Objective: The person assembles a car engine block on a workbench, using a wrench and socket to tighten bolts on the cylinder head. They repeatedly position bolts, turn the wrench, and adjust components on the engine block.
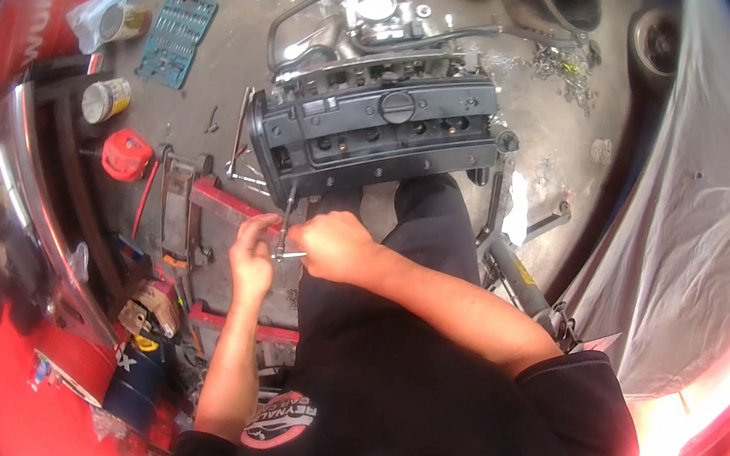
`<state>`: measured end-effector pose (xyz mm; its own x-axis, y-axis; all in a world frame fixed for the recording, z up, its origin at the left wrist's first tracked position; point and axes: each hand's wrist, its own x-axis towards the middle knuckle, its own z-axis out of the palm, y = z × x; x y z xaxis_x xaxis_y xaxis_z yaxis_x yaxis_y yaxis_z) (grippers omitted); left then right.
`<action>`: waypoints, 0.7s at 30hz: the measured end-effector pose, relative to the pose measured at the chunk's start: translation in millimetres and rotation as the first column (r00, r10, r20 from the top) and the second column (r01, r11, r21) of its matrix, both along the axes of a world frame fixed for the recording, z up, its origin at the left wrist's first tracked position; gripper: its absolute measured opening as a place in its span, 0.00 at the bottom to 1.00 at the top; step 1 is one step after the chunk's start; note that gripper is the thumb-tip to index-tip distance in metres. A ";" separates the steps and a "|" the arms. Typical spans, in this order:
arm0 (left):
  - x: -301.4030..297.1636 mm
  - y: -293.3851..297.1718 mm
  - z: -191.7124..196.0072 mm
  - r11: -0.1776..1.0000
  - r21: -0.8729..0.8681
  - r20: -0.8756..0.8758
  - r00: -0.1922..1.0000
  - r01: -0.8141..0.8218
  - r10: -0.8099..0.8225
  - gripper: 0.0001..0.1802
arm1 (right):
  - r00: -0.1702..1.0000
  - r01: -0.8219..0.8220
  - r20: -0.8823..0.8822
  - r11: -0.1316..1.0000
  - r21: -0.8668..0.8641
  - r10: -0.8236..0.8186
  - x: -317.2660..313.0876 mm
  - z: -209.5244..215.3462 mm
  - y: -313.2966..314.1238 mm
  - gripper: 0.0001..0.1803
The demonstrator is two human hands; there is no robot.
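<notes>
A black engine valve cover (379, 98) lies in front of me, above my knees, on an engine's top part. At its near left corner a ratchet wrench (291, 256) with a long extension (289, 209) reaches up to the cover's edge. My right hand (337, 245) is closed, with the ratchet's handle running into it from the left. My left hand (252, 250) is beside the ratchet head and extension, its fingers stretched and partly apart. Whether its fingertips touch the tool is hard to make out.
Behind the cover sits a metal throttle body (376, 5) with hoses. At left are a teal socket set case (176, 39), cans (106, 100), a red container (126, 155) and a red metal stand (230, 203). Loose bolts (562, 74) lie far right; a grey sheet (710, 200) hangs at right.
</notes>
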<state>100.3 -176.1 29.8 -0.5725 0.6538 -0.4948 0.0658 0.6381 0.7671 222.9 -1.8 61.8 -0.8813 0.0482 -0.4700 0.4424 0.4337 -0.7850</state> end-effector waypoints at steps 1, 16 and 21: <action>4.1 3.1 -5.6 0.995 0.030 -0.086 0.992 0.097 -0.094 0.20 | 0.999 -0.029 -0.037 0.999 0.023 0.029 -1.5 2.0 5.4 0.09; 137.4 203.9 -8.3 0.936 0.267 -0.316 0.938 0.229 -0.139 0.16 | 0.976 0.147 -0.195 0.957 0.251 -0.099 122.1 45.7 129.8 0.08; 181.5 285.3 -31.6 0.940 0.254 -0.282 0.947 0.227 -0.152 0.13 | 0.971 0.232 -0.128 0.916 0.328 -0.200 168.8 38.3 207.5 0.07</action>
<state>281.8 109.2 -1.8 -0.5059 0.8526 -0.1305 0.3806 0.3564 0.8533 391.7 205.7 100.1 -0.8693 0.3842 -0.3111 0.4896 0.5822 -0.6491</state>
